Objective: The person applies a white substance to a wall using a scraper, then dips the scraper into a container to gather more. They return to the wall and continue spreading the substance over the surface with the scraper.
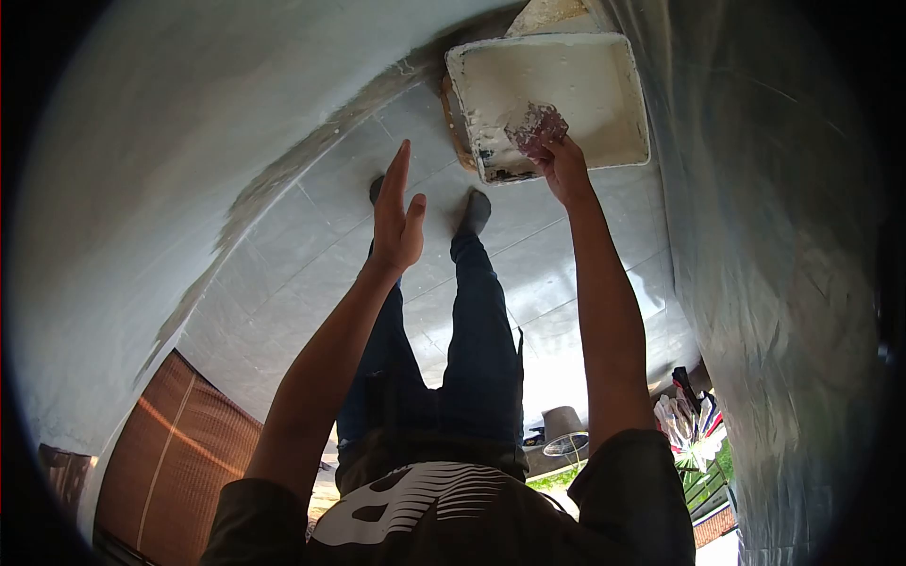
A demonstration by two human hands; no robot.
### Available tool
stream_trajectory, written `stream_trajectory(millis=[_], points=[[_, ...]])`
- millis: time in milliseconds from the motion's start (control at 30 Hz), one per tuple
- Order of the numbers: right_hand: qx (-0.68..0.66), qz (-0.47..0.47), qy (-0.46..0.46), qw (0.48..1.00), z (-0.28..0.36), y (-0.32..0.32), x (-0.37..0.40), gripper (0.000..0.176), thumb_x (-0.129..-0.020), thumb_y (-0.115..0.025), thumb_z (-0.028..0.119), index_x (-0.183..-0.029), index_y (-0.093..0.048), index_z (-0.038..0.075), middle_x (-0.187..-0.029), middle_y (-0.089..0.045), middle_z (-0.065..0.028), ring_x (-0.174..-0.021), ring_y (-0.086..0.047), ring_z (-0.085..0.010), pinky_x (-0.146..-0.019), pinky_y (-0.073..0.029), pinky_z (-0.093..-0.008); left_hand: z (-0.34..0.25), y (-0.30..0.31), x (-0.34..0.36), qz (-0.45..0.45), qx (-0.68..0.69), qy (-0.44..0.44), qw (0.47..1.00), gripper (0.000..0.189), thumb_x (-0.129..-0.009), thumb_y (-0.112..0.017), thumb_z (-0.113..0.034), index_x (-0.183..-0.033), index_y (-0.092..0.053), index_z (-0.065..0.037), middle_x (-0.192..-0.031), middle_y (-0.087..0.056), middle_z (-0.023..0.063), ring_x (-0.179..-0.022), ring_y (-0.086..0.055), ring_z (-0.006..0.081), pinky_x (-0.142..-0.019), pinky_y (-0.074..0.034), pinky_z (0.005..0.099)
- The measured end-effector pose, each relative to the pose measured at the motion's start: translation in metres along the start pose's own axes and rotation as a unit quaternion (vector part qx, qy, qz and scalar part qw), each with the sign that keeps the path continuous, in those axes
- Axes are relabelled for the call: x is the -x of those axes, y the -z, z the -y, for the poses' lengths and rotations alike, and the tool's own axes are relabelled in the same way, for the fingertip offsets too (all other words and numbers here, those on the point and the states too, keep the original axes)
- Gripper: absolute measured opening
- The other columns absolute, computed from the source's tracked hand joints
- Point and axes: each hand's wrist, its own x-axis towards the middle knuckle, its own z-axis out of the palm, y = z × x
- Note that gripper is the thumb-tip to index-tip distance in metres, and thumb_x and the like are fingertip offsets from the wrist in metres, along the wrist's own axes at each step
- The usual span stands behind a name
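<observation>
My right hand [564, 172] pinches a flat reddish-brown pad [536, 127] by its near edge. White smears speckle this pad, which looks like a sponge, though I cannot tell its exact kind. It overlaps a large rectangular tub [648, 141] whose inside is coated with creamy white material. Dark and white splashes mark the tub's near rim. To the left, my left hand [400, 222] is raised with fingers stretched out and thumb apart, holding nothing, near a smooth grey-white wall [189, 123].
Plastic sheeting [755, 283] hangs along the right side. The tiled floor [283, 255] lies under my feet, the tub at its far end. A brown panel [179, 453] stands at lower left. Behind me are a grey bucket [563, 429] and a pile of bags [694, 420].
</observation>
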Motion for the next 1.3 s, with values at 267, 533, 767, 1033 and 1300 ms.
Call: stream_trajectory(millis=[267,533,767,1033,1300], points=[[-0.185,0.091,0.063,0.976,0.065,-0.027,0.076,0.019,-0.101,-0.062,0.015,-0.119,-0.059,0.009,-0.105,-0.069,-0.0015,-0.091,-0.068,-0.0141,-0.079,-0.056,-0.0304,-0.068,0.016,-0.023,-0.05,0.013,-0.068,0.996,0.073,-0.105,-0.034,-0.049,-0.158,-0.026,0.001,-0.162,-0.032,0.0239,-0.15,-0.031,0.0407,-0.122,-0.025,0.0481],[-0.316,0.083,0.058,0.943,0.109,-0.043,0.114,0.011,-0.1,-0.062,0.011,-0.11,-0.065,0.008,-0.096,-0.071,-0.0038,-0.079,-0.065,-0.0159,-0.066,-0.054,-0.0291,-0.153,0.045,-0.034,-0.094,0.027,-0.158,0.983,0.071,-0.106,-0.034,-0.045,-0.156,-0.028,0.005,-0.159,-0.034,0.0279,-0.149,-0.032,0.0431,-0.121,-0.025,0.0492],[-0.293,0.081,0.07,0.95,0.139,-0.049,0.132,0.011,-0.101,-0.06,0.013,-0.11,-0.065,0.009,-0.091,-0.069,-0.0029,-0.076,-0.063,-0.014,-0.064,-0.054,-0.0283,-0.199,0.055,-0.032,-0.132,0.028,-0.202,0.97,0.071,-0.106,-0.033,-0.044,-0.155,-0.029,0.007,-0.159,-0.034,0.0278,-0.149,-0.032,0.043,-0.121,-0.025,0.0495],[-0.195,0.243,0.202,0.929,0.234,-0.143,0.227,0.021,-0.101,-0.062,0.012,-0.121,-0.061,0.009,-0.106,-0.07,-0.0034,-0.086,-0.069,-0.0123,-0.068,-0.059,-0.0278,-0.27,0.105,-0.054,-0.207,0.049,-0.311,0.926,0.067,-0.102,-0.036,-0.034,-0.154,-0.03,0.009,-0.16,-0.034,0.0275,-0.149,-0.032,0.0412,-0.122,-0.024,0.0476],[-0.136,0.361,0.305,0.871,0.285,-0.269,0.317,0.021,-0.1,-0.06,0.005,-0.121,-0.062,0.006,-0.102,-0.071,-0.0055,-0.084,-0.071,-0.0132,-0.067,-0.064,-0.0282,-0.369,0.209,-0.067,-0.249,0.062,-0.476,0.841,0.068,-0.094,-0.037,-0.02,-0.155,-0.028,0.01,-0.162,-0.032,0.0258,-0.152,-0.028,0.0379,-0.124,-0.019,0.0459]])
